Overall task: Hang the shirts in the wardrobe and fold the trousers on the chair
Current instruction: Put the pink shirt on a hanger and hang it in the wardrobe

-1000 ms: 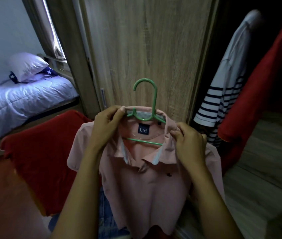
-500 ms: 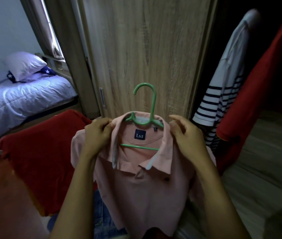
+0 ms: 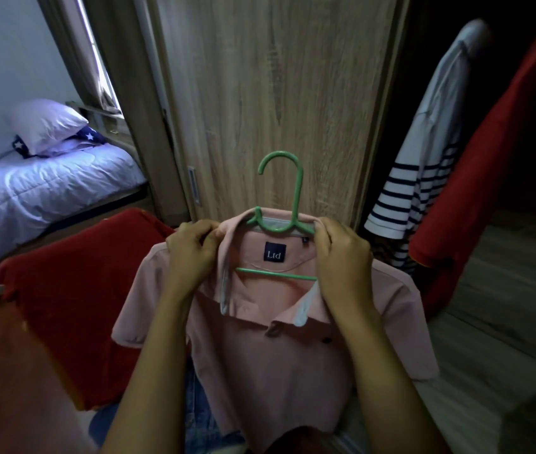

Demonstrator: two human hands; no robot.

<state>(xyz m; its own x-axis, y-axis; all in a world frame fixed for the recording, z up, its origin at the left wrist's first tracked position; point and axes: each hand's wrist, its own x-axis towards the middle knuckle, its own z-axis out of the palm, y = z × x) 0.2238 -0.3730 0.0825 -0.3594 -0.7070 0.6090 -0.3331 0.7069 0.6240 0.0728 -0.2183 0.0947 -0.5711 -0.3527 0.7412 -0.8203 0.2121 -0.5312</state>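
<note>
Head view: A person is holding a pink shirt [image 3: 269, 355] up on a green hanger [image 3: 298, 198] in front of a closed wardrobe door [image 3: 276, 93]. The left hand [image 3: 191, 253] is pinching the collar and shoulder fabric at the hanger's left end. The right hand [image 3: 342, 253] is curling its fingers round the collar at the right end. Both hands appear to be settling the cloth over the hanger's arms. The shirt is hanging between the two forearms with its collar open, its label showing and its buttons facing the camera.

The hanger's long axis is running left to right between the hands. Its hook is standing upright above the grip, with its mouth opening to the left. The open side of the wardrobe [image 3: 417, 77] is lying to the right of the shirt. There a striped shirt [image 3: 424, 158] and a red shirt [image 3: 496, 158] are already hanging, and their rail is lost in the dark. The right hand is the nearer one to that opening, so the coming move looks like a carry up and to the right, hook leading.

A red garment [image 3: 73, 306] is lying draped to the left, just beside the pink sleeve. Blue denim [image 3: 201, 417], probably the trousers, is showing below the shirt's hem. What is supporting either one cannot be made out. A bed [image 3: 40, 185] with a pillow [image 3: 43, 122] is sitting well apart at far left.
</note>
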